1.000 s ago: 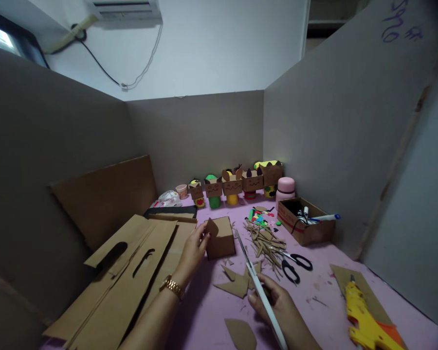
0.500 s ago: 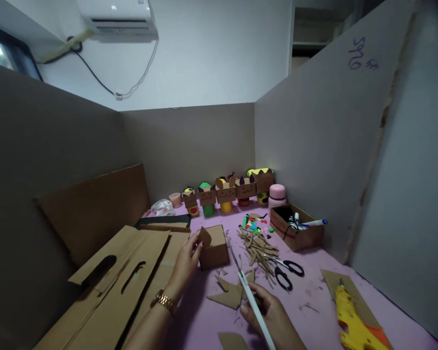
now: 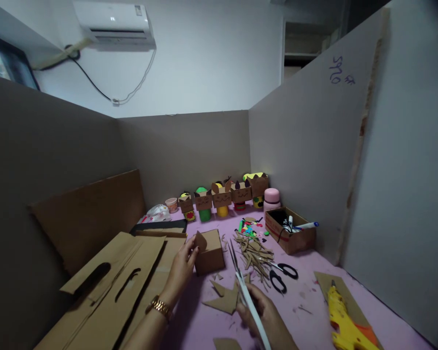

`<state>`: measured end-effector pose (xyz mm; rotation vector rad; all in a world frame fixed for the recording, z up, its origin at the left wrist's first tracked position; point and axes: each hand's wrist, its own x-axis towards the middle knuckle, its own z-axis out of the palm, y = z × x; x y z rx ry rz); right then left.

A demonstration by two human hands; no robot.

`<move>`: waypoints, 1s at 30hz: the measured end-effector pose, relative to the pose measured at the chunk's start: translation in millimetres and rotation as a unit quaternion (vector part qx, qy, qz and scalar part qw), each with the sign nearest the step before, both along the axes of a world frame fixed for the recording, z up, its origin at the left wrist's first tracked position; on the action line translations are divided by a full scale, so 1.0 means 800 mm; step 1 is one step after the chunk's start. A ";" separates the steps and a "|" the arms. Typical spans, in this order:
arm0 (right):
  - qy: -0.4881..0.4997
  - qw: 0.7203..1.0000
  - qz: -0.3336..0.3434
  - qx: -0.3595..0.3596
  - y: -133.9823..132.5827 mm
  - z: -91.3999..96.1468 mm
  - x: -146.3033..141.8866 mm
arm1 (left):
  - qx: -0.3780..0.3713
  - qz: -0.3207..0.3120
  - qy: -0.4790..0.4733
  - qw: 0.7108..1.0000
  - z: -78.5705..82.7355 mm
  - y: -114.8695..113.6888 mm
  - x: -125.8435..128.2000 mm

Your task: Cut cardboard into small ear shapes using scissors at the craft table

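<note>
Your view has swung up-right, your left hand pinching a leaf-shaped cardboard piece at the square box left of tangled strips, right hand wrapped around white-handled scissors by jagged offcuts.

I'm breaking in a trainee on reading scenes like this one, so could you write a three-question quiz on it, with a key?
1. Which hand holds the white-handled scissors?
2. True or false: the yellow glue gun lies to the right of the black-handled scissors.
3. The left hand is at: a) the pink bottle; b) the small cardboard box; c) the paper cup.

Key: 1. the right hand; 2. true; 3. b.
</note>
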<state>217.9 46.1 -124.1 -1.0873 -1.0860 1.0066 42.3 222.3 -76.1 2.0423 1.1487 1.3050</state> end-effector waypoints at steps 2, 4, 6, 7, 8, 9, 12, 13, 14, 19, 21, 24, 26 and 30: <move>-0.011 1.000 0.015 -0.010 -0.002 0.006 0.002 | 0.002 -0.001 0.001 1.000 0.000 0.001 0.000; -0.013 1.000 0.022 -0.013 -0.002 0.009 0.002 | 0.005 -0.003 0.002 1.000 0.001 0.000 0.000; -0.006 1.000 0.025 -0.012 -0.001 0.008 0.001 | 0.005 -0.007 0.005 1.000 0.003 -0.001 0.000; -0.002 0.999 0.029 -0.012 -0.001 0.007 0.000 | 0.005 -0.009 0.006 1.000 0.004 -0.001 0.000; 0.002 0.999 0.035 -0.012 0.000 0.005 -0.001 | 0.004 -0.010 0.007 1.000 0.006 -0.002 0.000; 0.005 0.999 0.042 -0.012 0.000 0.003 -0.002 | 0.003 -0.011 0.007 1.000 0.007 -0.003 0.000; 0.007 0.998 0.056 -0.004 0.001 0.001 -0.005 | 0.001 -0.016 0.005 1.000 0.012 -0.006 0.000; 0.007 0.998 0.057 -0.002 0.000 0.001 -0.005 | 0.000 -0.017 0.004 1.000 0.014 -0.007 0.000; 0.006 0.998 0.058 0.001 0.000 0.002 -0.005 | -0.003 -0.017 0.003 1.000 0.016 -0.008 0.000; 0.009 0.998 0.059 0.002 -0.001 0.005 -0.004 | -0.023 -0.010 -0.011 1.000 0.026 -0.013 0.000; 0.016 0.998 0.061 0.003 -0.001 0.004 -0.004 | -0.028 -0.007 -0.023 0.999 0.030 -0.016 0.000; 0.020 0.998 0.062 0.005 -0.001 0.006 -0.003 | -0.037 -0.001 -0.048 0.998 0.034 -0.030 0.003; 0.021 0.998 0.062 0.006 -0.002 0.008 -0.002 | -0.051 -0.003 -0.070 0.996 0.035 -0.048 0.006; 0.009 0.998 0.063 0.010 -0.005 0.011 -0.001 | -0.100 -0.041 -0.107 0.988 0.030 -0.097 0.010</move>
